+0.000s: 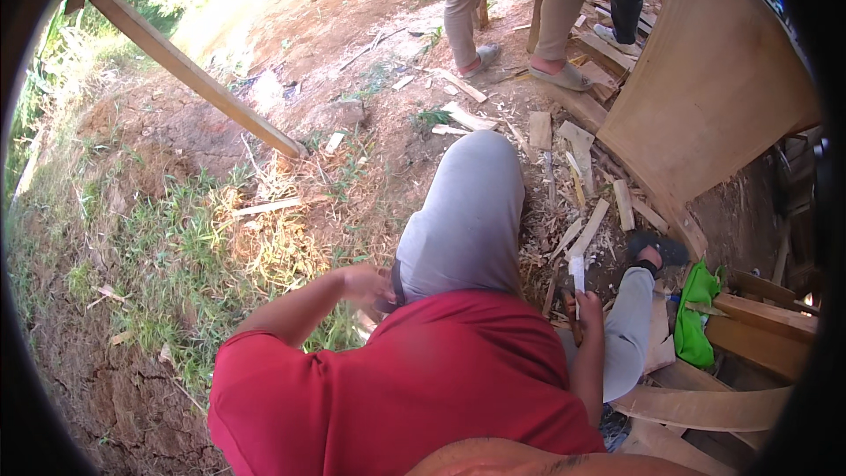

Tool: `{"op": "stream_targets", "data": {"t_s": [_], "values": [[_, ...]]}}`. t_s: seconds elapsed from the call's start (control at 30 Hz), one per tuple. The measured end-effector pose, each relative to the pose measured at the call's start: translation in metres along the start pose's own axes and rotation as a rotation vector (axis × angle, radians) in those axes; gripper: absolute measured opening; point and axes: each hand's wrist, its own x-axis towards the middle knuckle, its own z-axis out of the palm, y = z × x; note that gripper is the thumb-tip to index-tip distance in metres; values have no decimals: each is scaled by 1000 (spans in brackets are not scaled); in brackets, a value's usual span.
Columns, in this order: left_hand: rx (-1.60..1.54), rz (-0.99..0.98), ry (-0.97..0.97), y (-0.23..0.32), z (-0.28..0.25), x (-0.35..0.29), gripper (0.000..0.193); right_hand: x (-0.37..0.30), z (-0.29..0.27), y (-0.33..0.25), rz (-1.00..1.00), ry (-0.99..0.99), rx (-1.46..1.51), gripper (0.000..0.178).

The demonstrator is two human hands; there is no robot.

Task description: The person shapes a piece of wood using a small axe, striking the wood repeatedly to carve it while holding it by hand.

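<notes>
My right hand [589,309] is closed beside my right leg. In it is a narrow white blade-like piece [578,275], with a brown, handle-like part [574,322] just below; whether the two are one tool I cannot make out. The white end points away from me, over wood scraps on the ground. My left hand [366,286] is at my left hip, blurred, against a dark edge [397,286] on my grey trousers. Its fingers do not show clearly.
A large wooden panel [714,79] leans at the right. A slanted post [194,66] stands at the left. Two people are ahead, one in tan trousers [458,9]. Offcuts [540,130], planks [758,344] and a bright green cloth or bag [696,313] lie around.
</notes>
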Motion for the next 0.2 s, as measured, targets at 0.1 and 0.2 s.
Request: {"op": "stream_targets", "data": {"t_s": [0.1, 0.2], "values": [[97, 153, 129, -1, 10, 6, 64, -5, 2, -3, -13, 18, 42, 27], [293, 194, 234, 15, 20, 10, 75, -1, 0, 1, -27, 18, 24, 27]]}}
